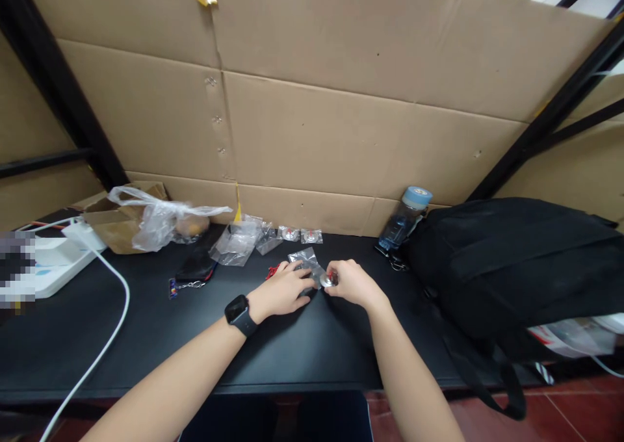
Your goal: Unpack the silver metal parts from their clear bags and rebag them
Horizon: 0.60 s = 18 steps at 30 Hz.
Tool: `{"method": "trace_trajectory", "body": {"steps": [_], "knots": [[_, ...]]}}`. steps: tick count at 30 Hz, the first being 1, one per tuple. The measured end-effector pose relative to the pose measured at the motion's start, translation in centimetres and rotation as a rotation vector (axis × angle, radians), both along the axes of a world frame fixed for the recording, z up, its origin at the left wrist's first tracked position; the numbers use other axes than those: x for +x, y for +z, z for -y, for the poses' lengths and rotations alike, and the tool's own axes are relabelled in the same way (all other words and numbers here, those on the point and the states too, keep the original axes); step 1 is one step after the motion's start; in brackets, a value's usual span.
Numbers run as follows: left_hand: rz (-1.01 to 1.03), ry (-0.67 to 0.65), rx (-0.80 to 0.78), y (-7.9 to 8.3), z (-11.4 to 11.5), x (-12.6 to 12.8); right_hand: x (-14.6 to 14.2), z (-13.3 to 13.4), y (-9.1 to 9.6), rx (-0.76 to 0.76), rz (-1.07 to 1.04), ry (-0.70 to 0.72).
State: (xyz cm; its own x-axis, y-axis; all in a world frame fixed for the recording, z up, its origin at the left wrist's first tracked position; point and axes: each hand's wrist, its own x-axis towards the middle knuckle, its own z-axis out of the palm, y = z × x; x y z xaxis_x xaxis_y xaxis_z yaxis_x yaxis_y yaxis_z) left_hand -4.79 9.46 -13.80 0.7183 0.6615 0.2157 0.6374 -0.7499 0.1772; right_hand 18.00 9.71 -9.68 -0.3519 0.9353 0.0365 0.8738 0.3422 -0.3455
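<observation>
cardboard wall [341,123], black table [146,338], red floor tiles [575,416]

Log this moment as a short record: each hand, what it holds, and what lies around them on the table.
left hand: low on the table, watch on the wrist, pinching a clear bag
right hand: pinching a small round metal piece with red on it, right beside the bag
behind hands: loose bags, two bagged pieces by the cardboard wall
left side: box with plastic wrap, white cable, black pouch
right side: bottle, backpack
</observation>
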Motion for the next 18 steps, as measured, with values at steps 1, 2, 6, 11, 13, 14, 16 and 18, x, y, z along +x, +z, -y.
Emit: {"method": "trace_trajectory", "body": {"steps": [1, 2, 6, 11, 13, 14, 16, 18], "knots": [[0.001, -0.005, -0.010, 0.0, -0.1, -0.1, -0.2, 0.0, -0.1, -0.009, 0.024, -0.012], [0.004, -0.015, -0.020, 0.1, -0.2, -0.2, -0.3, 0.0, -0.2, -0.012, 0.038, -0.015], [0.032, -0.061, -0.059, 0.1, -0.6, -0.6, -0.4, 0.0, -0.3, -0.009, 0.047, 0.011], [0.041, -0.115, -0.132, 0.0, -1.2, -1.0, -0.5, -0.2, -0.7, -0.020, 0.047, 0.054], [0.039, -0.148, -0.155, 0.0, -1.3, -1.1, -0.7, -0.4, -0.9, -0.006, 0.044, 0.073], [0.040, -0.163, -0.162, 0.0, -1.4, -1.1, -0.9, -0.5, -1.1, 0.004, 0.042, 0.085], [0.046, -0.182, -0.166, 0.0, -1.4, -1.1, -1.1, -0.7, -1.3, 0.036, 0.037, 0.107], [0.053, -0.177, -0.156, 0.0, -1.4, -1.0, -1.1, -0.8, -1.4, 0.055, 0.041, 0.127]]}}
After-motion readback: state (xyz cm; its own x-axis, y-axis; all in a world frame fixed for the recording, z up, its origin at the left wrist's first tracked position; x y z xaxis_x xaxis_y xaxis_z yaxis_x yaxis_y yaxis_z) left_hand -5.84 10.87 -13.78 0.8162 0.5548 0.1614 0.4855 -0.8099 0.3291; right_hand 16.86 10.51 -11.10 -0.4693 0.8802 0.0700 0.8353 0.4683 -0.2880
